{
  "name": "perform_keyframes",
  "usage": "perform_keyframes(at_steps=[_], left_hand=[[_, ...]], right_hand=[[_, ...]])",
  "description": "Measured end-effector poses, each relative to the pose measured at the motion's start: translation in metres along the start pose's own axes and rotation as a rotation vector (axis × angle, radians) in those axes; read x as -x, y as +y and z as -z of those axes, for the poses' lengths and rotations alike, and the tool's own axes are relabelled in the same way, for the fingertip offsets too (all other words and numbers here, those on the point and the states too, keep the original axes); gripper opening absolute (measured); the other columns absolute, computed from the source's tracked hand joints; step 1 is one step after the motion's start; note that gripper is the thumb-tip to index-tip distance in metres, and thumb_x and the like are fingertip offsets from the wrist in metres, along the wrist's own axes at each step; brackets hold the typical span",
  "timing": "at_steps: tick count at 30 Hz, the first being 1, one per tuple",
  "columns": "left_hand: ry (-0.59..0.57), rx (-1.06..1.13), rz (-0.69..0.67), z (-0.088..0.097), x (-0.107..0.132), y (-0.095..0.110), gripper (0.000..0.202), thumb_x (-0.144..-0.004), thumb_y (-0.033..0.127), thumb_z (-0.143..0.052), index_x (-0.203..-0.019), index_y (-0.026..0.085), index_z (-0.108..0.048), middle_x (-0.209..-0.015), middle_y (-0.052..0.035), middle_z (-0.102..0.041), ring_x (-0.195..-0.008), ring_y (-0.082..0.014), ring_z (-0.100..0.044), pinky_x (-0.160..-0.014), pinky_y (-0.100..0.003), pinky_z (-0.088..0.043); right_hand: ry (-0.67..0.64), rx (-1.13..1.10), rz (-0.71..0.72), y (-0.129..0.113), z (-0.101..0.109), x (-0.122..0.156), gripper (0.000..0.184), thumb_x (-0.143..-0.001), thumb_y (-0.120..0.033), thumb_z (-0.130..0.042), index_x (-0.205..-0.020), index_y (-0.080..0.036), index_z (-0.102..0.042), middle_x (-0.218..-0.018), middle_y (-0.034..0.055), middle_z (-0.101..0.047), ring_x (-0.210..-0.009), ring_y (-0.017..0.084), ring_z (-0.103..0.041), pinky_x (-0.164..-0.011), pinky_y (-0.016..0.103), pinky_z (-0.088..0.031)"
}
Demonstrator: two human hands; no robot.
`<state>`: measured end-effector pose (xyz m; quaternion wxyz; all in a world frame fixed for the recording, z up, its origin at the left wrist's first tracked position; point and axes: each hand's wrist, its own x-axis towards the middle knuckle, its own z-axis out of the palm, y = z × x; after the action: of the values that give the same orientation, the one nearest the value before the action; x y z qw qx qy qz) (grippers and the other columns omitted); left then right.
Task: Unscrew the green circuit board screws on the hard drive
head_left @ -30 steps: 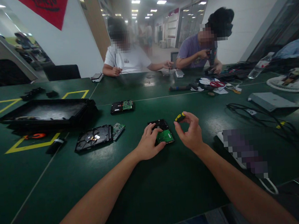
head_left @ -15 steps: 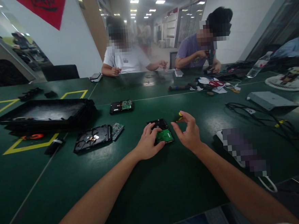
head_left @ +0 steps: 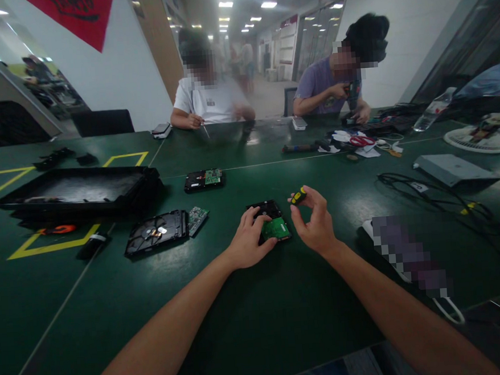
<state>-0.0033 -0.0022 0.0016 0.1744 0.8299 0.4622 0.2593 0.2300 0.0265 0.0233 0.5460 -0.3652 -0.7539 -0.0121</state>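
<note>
A hard drive [head_left: 277, 229] with a green circuit board lies flat on the dark green table in front of me. My left hand [head_left: 251, 239] holds it from the left, with bent fingers over its top and the thumb by its near edge, hiding part of it. Just right of the drive, my right hand [head_left: 314, 214] is raised and pinches a small black-and-yellow screwdriver [head_left: 298, 196] by its handle. Its shaft does not show clearly. To the left rest a larger open black casing [head_left: 156, 233] and a loose circuit board [head_left: 198, 219].
Another hard drive [head_left: 204, 180] lies farther back. Stacked black trays [head_left: 74, 191] stand at left, near an orange-handled tool [head_left: 59, 229]. On the right are a phone-like slab [head_left: 409, 256], black cables [head_left: 443, 197], a grey box [head_left: 456, 170] and a bottle [head_left: 435, 110]. Two people sit opposite.
The screwdriver has turned in my right fingers, so more of its handle shows, and its end has shifted slightly left. My left hand stays on the drive. One person opposite has drawn back an arm.
</note>
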Motion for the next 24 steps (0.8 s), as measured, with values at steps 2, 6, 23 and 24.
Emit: perform_keyframes(at_steps=[2, 6, 23, 24], left_hand=[[-0.004, 0.001, 0.007, 0.0000, 0.0002, 0.0000, 0.057, -0.094, 0.045, -0.068, -0.143, 0.023, -0.050, -0.164, -0.0166, -0.029, -0.158, -0.0407, -0.019, -0.125, -0.063, -0.027], [-0.006, 0.006, 0.009, 0.0010, 0.0004, 0.0007, 0.057, -0.093, 0.044, -0.069, -0.143, 0.024, -0.050, -0.164, -0.0163, -0.029, -0.158, -0.0411, -0.019, -0.125, -0.064, -0.027], [0.008, 0.014, 0.005, 0.0000, -0.0002, 0.0032, 0.056, -0.093, 0.044, -0.070, -0.142, 0.024, -0.052, -0.164, -0.0163, -0.030, -0.158, -0.0402, -0.018, -0.125, -0.064, -0.026], [0.005, 0.009, 0.004, 0.0000, -0.0003, 0.0031, 0.056, -0.093, 0.044, -0.069, -0.142, 0.023, -0.052, -0.164, -0.0165, -0.030, -0.158, -0.0401, -0.018, -0.125, -0.063, -0.026]], right_hand=[[0.011, 0.000, -0.002, 0.0000, -0.0005, -0.0001, 0.068, -0.098, -0.022, -0.066, -0.157, -0.028, -0.031, -0.133, 0.0133, -0.063, -0.099, 0.024, -0.075, -0.088, 0.045, -0.067], [0.048, 0.020, 0.003, 0.0010, -0.0011, 0.0000, 0.069, -0.096, -0.026, -0.070, -0.155, -0.030, -0.034, -0.134, 0.0127, -0.063, -0.093, 0.024, -0.074, -0.083, 0.046, -0.068], [-0.053, 0.046, 0.013, 0.0001, 0.0057, -0.0019, 0.072, -0.100, -0.030, -0.064, -0.161, -0.031, -0.027, -0.140, 0.0143, -0.061, -0.094, 0.024, -0.074, -0.088, 0.047, -0.067], [-0.067, 0.044, 0.003, 0.0001, 0.0064, -0.0022, 0.071, -0.101, -0.029, -0.062, -0.162, -0.031, -0.026, -0.143, 0.0148, -0.060, -0.096, 0.025, -0.074, -0.089, 0.048, -0.067]])
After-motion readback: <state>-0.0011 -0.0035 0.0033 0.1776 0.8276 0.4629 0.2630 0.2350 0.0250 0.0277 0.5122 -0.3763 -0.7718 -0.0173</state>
